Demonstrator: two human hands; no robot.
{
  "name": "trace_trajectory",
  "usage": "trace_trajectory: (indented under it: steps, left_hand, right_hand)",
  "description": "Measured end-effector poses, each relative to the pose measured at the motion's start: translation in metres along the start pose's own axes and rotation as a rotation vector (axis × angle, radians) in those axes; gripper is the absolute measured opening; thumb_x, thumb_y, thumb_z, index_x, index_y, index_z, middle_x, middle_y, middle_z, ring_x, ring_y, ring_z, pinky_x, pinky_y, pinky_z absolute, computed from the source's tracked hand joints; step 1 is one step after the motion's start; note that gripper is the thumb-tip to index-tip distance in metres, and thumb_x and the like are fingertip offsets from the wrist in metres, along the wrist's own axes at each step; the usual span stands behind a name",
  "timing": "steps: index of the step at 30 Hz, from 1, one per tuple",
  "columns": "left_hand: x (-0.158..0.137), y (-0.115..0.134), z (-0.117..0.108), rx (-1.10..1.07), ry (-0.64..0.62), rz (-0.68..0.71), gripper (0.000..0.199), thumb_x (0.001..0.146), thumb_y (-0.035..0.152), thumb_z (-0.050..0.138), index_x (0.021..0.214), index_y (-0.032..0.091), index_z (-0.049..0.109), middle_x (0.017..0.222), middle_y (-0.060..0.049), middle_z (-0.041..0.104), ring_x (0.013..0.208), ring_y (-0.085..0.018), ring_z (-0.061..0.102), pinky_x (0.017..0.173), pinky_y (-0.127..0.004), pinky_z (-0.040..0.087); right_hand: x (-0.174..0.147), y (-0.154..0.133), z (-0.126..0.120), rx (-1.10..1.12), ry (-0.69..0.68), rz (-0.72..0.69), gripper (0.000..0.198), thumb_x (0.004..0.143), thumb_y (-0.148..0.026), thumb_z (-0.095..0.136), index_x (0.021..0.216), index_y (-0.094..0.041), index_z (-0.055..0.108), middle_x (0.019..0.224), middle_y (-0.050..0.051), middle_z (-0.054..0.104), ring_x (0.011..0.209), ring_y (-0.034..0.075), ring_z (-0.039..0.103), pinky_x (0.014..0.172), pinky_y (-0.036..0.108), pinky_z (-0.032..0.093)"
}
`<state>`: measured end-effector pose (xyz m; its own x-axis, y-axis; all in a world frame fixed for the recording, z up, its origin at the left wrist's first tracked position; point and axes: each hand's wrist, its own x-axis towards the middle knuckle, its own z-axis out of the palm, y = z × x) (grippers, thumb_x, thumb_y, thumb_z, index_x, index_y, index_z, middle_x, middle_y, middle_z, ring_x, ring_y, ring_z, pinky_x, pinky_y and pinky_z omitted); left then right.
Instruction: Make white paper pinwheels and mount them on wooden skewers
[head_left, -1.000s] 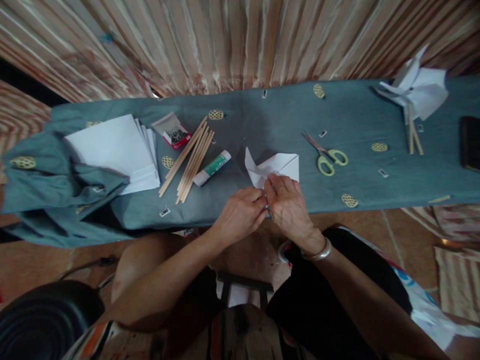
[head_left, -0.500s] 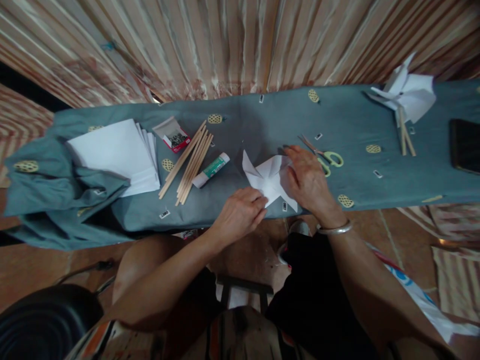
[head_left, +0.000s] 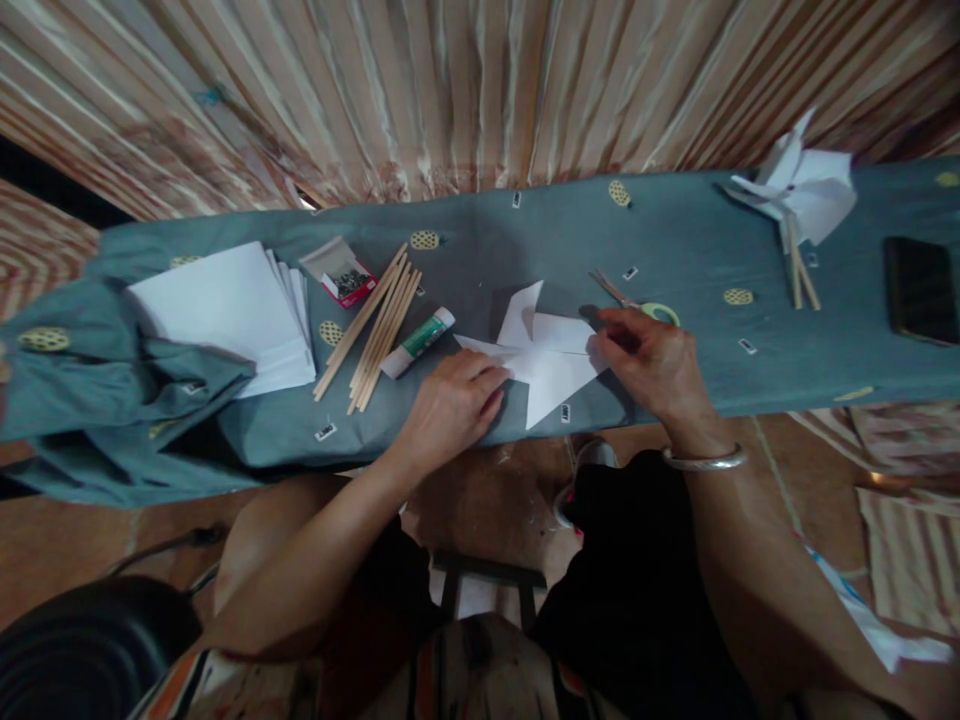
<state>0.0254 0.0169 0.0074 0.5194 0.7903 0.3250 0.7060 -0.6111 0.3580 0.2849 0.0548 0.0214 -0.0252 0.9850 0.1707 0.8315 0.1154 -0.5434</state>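
Left hand (head_left: 454,402) holding paper (head_left: 551,370), right hand (head_left: 654,358) at its edge, grip unclear, cloth (head_left: 555,235) beyond

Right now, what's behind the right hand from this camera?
Green-handled scissors: blades and part of one loop show beyond the right hand; the rest is covered. Can't tell whether they touch.

Curtain (head_left: 450,90): pleated, striped brown and cream, hung along the back
Black bar (head_left: 60,180): slanted, seen upper left
Cloth (head_left: 555,240): grey-green, printed with yellow pineapples, bunched at left end
Phone (head_left: 922,290): dark, laid flat near the right end of the cloth
Floor (head_left: 799,460): brown tile, pale joints
Striped fabric (head_left: 904,560): seen low right; hung or laid, can't be told
Round black object (head_left: 90,650): ringed top, cut off lower left
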Motion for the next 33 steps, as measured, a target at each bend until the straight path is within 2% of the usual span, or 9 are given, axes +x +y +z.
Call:
trace_trajectory:
  steps: [6, 10, 13, 17, 20, 22, 26, 30, 33]
  left_hand:
    - [0.005, 0.0, -0.001, -0.031, 0.099, -0.004, 0.024, 0.094, 0.027, 0.055, 0.113, 0.017, 0.065, 0.103, -0.009, 0.066, 0.096, -0.021, 0.062, 0.088, -0.036, 0.052]
    - [0.0, 0.02, 0.008, -0.091, -0.001, 0.122, 0.034, 0.088, 0.041, 0.064, 0.107, 0.012, 0.065, 0.102, -0.01, 0.066, 0.096, -0.023, 0.062, 0.085, -0.037, 0.053]
    - [-0.003, 0.029, 0.016, -0.049, -0.075, 0.141, 0.029, 0.087, 0.034, 0.066, 0.106, 0.012, 0.064, 0.101, -0.011, 0.067, 0.095, -0.024, 0.062, 0.084, -0.038, 0.054]
    - [-0.003, 0.03, 0.019, -0.024, -0.082, 0.138, 0.02, 0.09, 0.028, 0.063, 0.102, 0.012, 0.065, 0.1, -0.01, 0.067, 0.094, -0.023, 0.062, 0.083, -0.035, 0.055]
    - [-0.005, 0.03, 0.017, -0.051, -0.055, 0.144, 0.018, 0.095, 0.026, 0.054, 0.101, 0.013, 0.065, 0.098, -0.008, 0.069, 0.091, -0.02, 0.064, 0.08, -0.032, 0.056]
    - [-0.006, 0.03, 0.015, -0.067, -0.037, 0.139, 0.02, 0.097, 0.024, 0.049, 0.102, 0.013, 0.065, 0.096, -0.008, 0.07, 0.089, -0.019, 0.065, 0.078, -0.031, 0.056]
    - [-0.009, 0.03, 0.014, -0.091, -0.037, 0.117, 0.022, 0.098, 0.023, 0.047, 0.102, 0.012, 0.065, 0.095, -0.008, 0.07, 0.087, -0.018, 0.065, 0.077, -0.03, 0.057]
    - [-0.009, 0.03, 0.014, -0.109, -0.052, 0.112, 0.023, 0.098, 0.023, 0.045, 0.101, 0.012, 0.066, 0.094, -0.008, 0.07, 0.088, -0.018, 0.065, 0.077, -0.031, 0.057]
    - [-0.008, 0.031, 0.015, -0.111, -0.059, 0.104, 0.022, 0.098, 0.023, 0.046, 0.099, 0.012, 0.066, 0.093, -0.008, 0.069, 0.088, -0.018, 0.065, 0.076, -0.03, 0.057]
  right_hand:
    - [-0.026, 0.008, -0.003, 0.18, -0.102, 0.189, 0.038, 0.077, -0.036, 0.066, 0.109, -0.017, 0.072, 0.08, 0.005, 0.075, 0.068, 0.02, 0.069, 0.065, 0.034, 0.054]
    - [-0.041, 0.005, 0.001, 0.258, -0.173, 0.242, 0.038, 0.079, -0.04, 0.065, 0.108, -0.015, 0.07, 0.074, 0.005, 0.074, 0.06, 0.019, 0.066, 0.056, 0.031, 0.051]
    - [-0.047, -0.001, 0.003, 0.209, -0.166, 0.238, 0.035, 0.08, -0.04, 0.065, 0.106, -0.016, 0.07, 0.073, 0.004, 0.074, 0.061, 0.019, 0.067, 0.057, 0.031, 0.051]
    - [-0.052, -0.008, -0.001, 0.059, -0.119, 0.184, 0.031, 0.082, -0.039, 0.065, 0.104, -0.019, 0.071, 0.075, 0.005, 0.075, 0.068, 0.024, 0.071, 0.065, 0.036, 0.055]
    - [-0.054, -0.006, -0.006, 0.039, -0.062, 0.084, 0.028, 0.085, -0.037, 0.062, 0.105, -0.02, 0.072, 0.089, 0.008, 0.077, 0.081, 0.026, 0.072, 0.077, 0.042, 0.057]
    - [-0.054, -0.003, -0.008, 0.122, -0.055, -0.014, 0.025, 0.088, -0.031, 0.058, 0.106, -0.022, 0.072, 0.106, 0.009, 0.075, 0.1, 0.027, 0.07, 0.092, 0.046, 0.054]
    - [-0.053, -0.001, -0.007, 0.358, -0.168, -0.1, 0.028, 0.087, -0.026, 0.062, 0.113, -0.03, 0.071, 0.14, 0.004, 0.058, 0.133, 0.026, 0.052, 0.112, 0.049, 0.04]
    - [-0.051, -0.01, -0.004, 0.473, -0.199, -0.09, 0.034, 0.083, -0.028, 0.071, 0.117, -0.033, 0.07, 0.155, -0.001, 0.041, 0.144, 0.027, 0.038, 0.118, 0.049, 0.034]
    - [-0.048, -0.016, -0.003, 0.489, -0.216, -0.094, 0.023, 0.084, -0.028, 0.071, 0.105, -0.033, 0.075, 0.156, -0.004, 0.04, 0.144, 0.027, 0.037, 0.119, 0.047, 0.032]
